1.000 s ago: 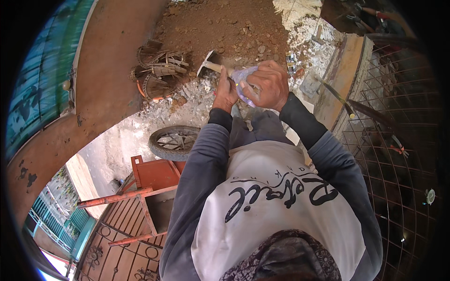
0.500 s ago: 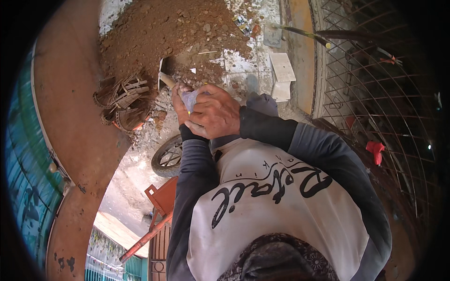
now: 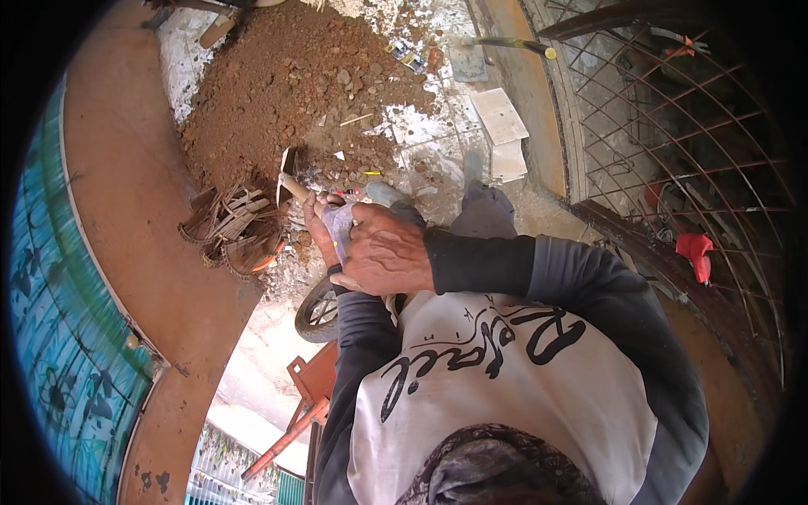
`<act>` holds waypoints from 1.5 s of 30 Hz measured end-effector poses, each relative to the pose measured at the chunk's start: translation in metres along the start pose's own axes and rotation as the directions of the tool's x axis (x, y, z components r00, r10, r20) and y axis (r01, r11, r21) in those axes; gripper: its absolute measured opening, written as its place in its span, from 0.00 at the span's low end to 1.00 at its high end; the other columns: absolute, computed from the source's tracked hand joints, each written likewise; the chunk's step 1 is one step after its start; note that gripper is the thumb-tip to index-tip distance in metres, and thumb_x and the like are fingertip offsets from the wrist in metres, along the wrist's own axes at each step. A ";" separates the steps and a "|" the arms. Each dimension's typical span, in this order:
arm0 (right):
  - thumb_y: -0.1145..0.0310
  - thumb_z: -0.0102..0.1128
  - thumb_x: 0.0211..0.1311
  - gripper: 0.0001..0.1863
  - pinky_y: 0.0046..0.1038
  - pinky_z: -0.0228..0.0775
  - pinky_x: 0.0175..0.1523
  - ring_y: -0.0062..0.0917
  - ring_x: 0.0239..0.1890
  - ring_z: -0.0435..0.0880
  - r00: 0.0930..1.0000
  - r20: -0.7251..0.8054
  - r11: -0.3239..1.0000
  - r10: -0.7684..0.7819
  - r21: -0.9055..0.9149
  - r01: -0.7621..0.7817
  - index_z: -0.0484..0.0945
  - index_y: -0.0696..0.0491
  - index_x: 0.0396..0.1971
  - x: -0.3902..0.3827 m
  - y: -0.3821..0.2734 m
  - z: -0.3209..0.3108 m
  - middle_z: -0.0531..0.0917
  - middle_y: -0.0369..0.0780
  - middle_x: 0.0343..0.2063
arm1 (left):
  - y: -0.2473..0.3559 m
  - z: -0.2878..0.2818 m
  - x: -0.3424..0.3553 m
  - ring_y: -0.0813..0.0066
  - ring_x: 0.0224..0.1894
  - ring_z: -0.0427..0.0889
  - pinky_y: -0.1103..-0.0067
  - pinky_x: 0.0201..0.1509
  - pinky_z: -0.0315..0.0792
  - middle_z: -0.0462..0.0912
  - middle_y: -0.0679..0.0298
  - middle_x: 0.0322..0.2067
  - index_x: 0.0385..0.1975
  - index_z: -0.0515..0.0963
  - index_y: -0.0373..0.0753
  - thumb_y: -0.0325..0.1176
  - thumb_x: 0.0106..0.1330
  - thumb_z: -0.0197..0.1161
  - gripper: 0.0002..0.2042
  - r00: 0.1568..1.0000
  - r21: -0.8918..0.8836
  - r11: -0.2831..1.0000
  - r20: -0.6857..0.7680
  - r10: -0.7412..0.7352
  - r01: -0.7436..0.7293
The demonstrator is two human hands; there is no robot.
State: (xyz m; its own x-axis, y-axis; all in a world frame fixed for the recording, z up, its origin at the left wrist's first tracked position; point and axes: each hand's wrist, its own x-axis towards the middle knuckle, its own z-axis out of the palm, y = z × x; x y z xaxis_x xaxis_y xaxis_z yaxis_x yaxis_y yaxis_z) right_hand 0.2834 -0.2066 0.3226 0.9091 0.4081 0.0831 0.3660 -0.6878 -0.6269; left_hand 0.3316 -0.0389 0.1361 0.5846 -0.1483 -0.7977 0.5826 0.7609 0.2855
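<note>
A hoe with a short wooden handle (image 3: 294, 188) and a metal blade (image 3: 284, 165) points away from me, its blade over the edge of the soil. My left hand (image 3: 320, 231) is closed round that handle. Between my hands sits a crumpled, pale translucent plastic bag (image 3: 338, 221); what is inside cannot be made out. My right hand (image 3: 387, 250) lies over the bag with curled fingers gripping it, close against my left wrist. Part of the left hand's fingers is hidden behind the bag and the right hand.
Beyond my hands spreads a brown soil heap (image 3: 295, 76). Worn woven baskets (image 3: 231, 223) lie at left, near a wheel (image 3: 318, 313) and an orange metal frame (image 3: 316, 370). White tiles (image 3: 500, 118) and a long-handled tool (image 3: 513, 43) lie right, before a metal lattice (image 3: 673, 143).
The view has shifted, so both hands and the hoe sit lower in the picture. My feet now show beyond the hands. The grip on the hoe and bag looks the same.
</note>
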 end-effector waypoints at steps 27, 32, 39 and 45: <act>0.35 0.57 0.67 0.25 0.23 0.56 0.19 0.13 0.14 0.62 -0.714 0.066 -0.419 0.697 0.845 -0.331 0.72 0.44 0.29 -0.534 0.217 0.004 0.61 0.27 0.16 | -0.572 -0.065 0.195 0.74 0.23 0.70 0.75 0.30 0.72 0.67 0.70 0.22 0.30 0.70 0.44 0.32 0.68 0.60 0.07 0.735 0.131 0.743 -0.331 -0.591 0.657; 0.37 0.55 0.68 0.25 0.23 0.52 0.19 0.15 0.12 0.60 -0.739 0.196 -0.509 0.644 0.832 -0.223 0.76 0.47 0.32 -0.508 0.277 0.015 0.61 0.27 0.14 | -0.595 -0.088 0.230 0.70 0.22 0.70 0.72 0.30 0.72 0.67 0.67 0.21 0.29 0.69 0.42 0.33 0.68 0.58 0.07 0.711 -0.002 0.748 -0.309 -0.632 0.664; 0.42 0.57 0.69 0.23 0.20 0.53 0.14 0.15 0.09 0.63 -0.472 0.396 -0.493 0.788 0.865 -0.097 0.72 0.46 0.26 -0.376 0.433 0.142 0.67 0.28 0.10 | -0.432 -0.106 0.434 0.69 0.20 0.69 0.70 0.32 0.74 0.66 0.66 0.18 0.23 0.66 0.42 0.29 0.69 0.55 0.10 0.805 0.128 0.853 -0.424 -0.414 0.506; 0.43 0.54 0.71 0.23 0.23 0.55 0.12 0.19 0.07 0.62 -0.430 0.395 -0.494 0.812 0.857 -0.147 0.71 0.46 0.24 -0.446 0.458 0.163 0.65 0.30 0.08 | -0.465 -0.107 0.402 0.70 0.23 0.69 0.72 0.32 0.74 0.69 0.66 0.21 0.29 0.69 0.40 0.31 0.71 0.55 0.07 0.848 0.115 0.909 -0.421 -0.322 0.402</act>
State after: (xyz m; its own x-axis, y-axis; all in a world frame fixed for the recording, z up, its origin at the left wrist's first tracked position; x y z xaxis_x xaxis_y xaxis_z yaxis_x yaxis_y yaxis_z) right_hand 0.0133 -0.6059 -0.1278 -0.1726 -0.4971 -0.8504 -0.4845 0.7945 -0.3661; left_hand 0.2352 -0.3847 -0.3738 0.0704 -0.1044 -0.9920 0.8288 0.5595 -0.0001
